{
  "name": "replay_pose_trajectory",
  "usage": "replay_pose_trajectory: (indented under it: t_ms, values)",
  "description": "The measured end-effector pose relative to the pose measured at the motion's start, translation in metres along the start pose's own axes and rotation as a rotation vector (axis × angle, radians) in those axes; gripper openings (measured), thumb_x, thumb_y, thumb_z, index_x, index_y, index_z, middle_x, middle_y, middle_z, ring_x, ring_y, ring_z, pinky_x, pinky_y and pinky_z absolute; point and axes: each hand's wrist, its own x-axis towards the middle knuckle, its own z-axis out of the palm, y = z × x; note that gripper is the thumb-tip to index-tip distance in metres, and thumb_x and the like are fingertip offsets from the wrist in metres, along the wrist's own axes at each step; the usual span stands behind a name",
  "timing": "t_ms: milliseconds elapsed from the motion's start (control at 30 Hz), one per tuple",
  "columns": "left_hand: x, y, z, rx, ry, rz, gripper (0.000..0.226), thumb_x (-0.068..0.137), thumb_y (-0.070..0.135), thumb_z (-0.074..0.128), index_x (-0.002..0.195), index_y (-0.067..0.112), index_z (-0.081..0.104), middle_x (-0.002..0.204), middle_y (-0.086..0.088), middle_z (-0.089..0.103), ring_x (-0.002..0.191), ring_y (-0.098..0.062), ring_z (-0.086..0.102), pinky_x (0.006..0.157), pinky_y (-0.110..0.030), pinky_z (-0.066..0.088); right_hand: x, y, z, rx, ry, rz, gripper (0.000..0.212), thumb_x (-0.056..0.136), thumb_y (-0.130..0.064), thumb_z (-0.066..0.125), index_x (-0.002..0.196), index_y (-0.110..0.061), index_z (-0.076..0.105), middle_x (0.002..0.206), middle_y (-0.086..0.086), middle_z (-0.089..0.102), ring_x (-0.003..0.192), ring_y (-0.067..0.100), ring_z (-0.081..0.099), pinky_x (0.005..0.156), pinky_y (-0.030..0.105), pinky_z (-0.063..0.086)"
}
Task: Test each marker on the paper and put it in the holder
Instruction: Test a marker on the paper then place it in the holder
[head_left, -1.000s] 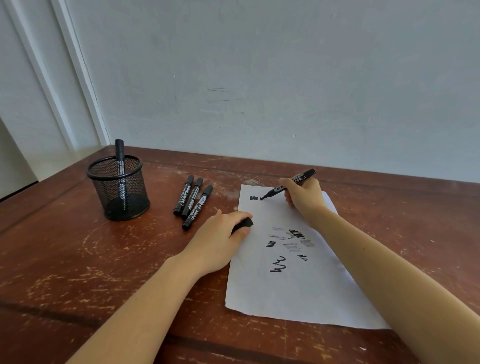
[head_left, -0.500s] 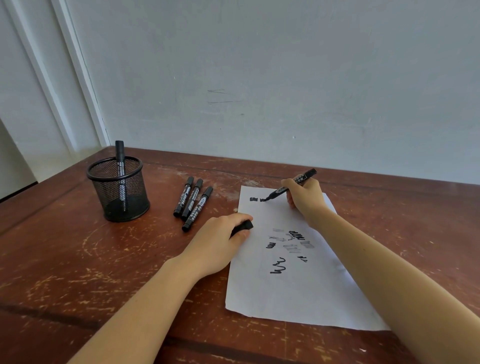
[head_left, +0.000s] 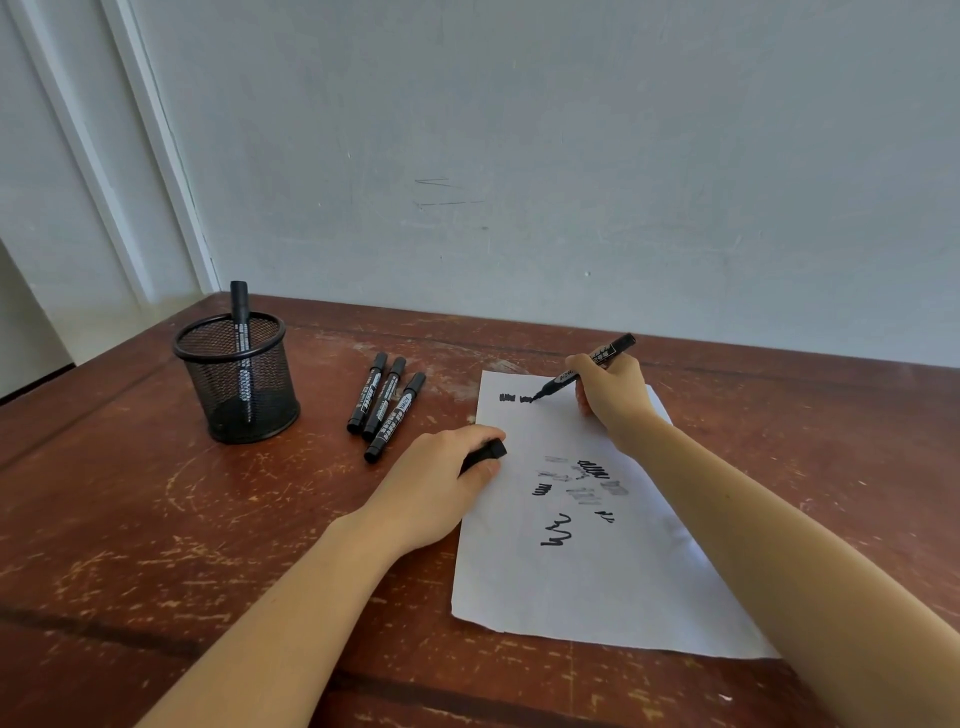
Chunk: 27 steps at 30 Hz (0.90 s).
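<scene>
The right hand (head_left: 615, 397) grips an uncapped marker (head_left: 586, 368) with its tip on the paper (head_left: 597, 587) near the far edge, the left hand (head_left: 434, 486) closes around its black cap (head_left: 485, 453) at the paper's left edge — three capped markers (head_left: 385, 402) lie between paper and mesh holder (head_left: 236, 382), which holds one upright marker (head_left: 240, 332).

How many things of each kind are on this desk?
Markers: 5, namely one standing in the holder, three lying on the desk, one in the right hand
Marker cap, in the left hand: 1
Mesh holder: 1
Paper sheet: 1
Total: 8
</scene>
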Motion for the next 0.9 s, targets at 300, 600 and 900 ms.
replay_pose_trajectory:
  t_ms: [300, 600, 900]
  values:
    - [0.0, -0.001, 0.002, -0.028, -0.002, -0.011, 0.04, 0.095, 0.027, 0.049, 0.136, 0.028, 0.046, 0.138, 0.006, 0.053, 0.129, -0.011, 0.046, 0.101, -0.023, 0.035, -0.004, -0.007, -0.001, 0.113, 0.04, 0.062, 0.014, 0.087, -0.012, 0.054, 0.075, -0.009, 0.048, 0.054, 0.006, 0.043, 0.048, 0.02, 0.036, 0.051, 0.031, 0.033]
    - [-0.001, 0.007, 0.001, -0.139, 0.116, -0.001, 0.032, 0.095, 0.028, 0.051, 0.126, 0.026, 0.046, 0.133, 0.005, 0.058, 0.122, -0.01, 0.052, 0.09, -0.02, 0.037, -0.031, -0.032, -0.031, 0.497, 0.039, 0.231, 0.006, 0.085, -0.009, 0.064, 0.085, -0.006, 0.059, 0.059, 0.004, 0.045, 0.049, 0.016, 0.04, 0.047, 0.025, 0.04]
    - [-0.003, 0.024, -0.02, -0.322, 0.212, 0.004, 0.024, 0.093, 0.022, 0.054, 0.117, 0.021, 0.056, 0.118, 0.009, 0.062, 0.114, -0.005, 0.054, 0.086, -0.013, 0.039, -0.082, -0.06, -0.047, 0.498, -0.255, 0.148, 0.019, 0.09, -0.019, 0.054, 0.077, -0.007, 0.06, 0.057, 0.008, 0.059, 0.05, 0.019, 0.05, 0.054, 0.028, 0.044]
